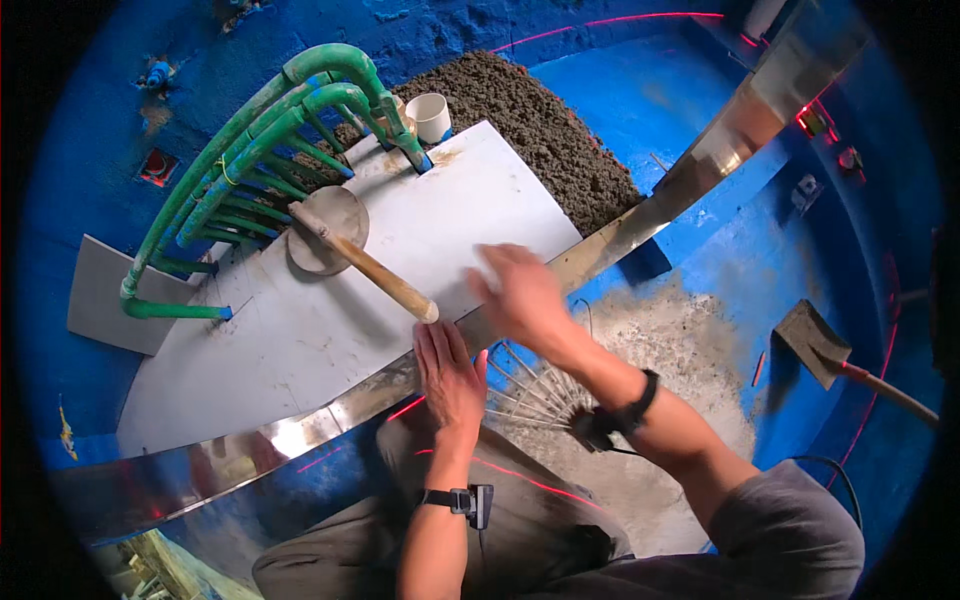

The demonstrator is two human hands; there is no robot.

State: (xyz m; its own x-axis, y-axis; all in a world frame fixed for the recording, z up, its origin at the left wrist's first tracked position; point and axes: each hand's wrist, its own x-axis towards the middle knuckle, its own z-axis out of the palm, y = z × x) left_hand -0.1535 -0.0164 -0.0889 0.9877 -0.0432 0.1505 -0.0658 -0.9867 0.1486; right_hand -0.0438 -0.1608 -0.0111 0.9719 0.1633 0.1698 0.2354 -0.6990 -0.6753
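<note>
A long shiny metal straightedge (585, 262) crosses the view along the near edge of a large white tile (480, 205). My left hand (450, 380) rests at the bar with its fingers stretched out, holding nothing. Farther right, my right hand (522, 300) is over the bar, blurred by motion. Its fingers look apart and I see nothing in them; whether it touches the bar is unclear. On the tile lies a mallet with a round grey head (345, 215) and a wooden handle (390, 285), whose end points toward my left fingertips.
Green pipes (235, 155) rise through the tile at left. Behind it are a white cup (429, 118) and a mortar heap (520, 110). A wire fan guard (535, 390) is below my right forearm. A shovel (815, 345) lies at right, and blue walls (90, 190) surround the space.
</note>
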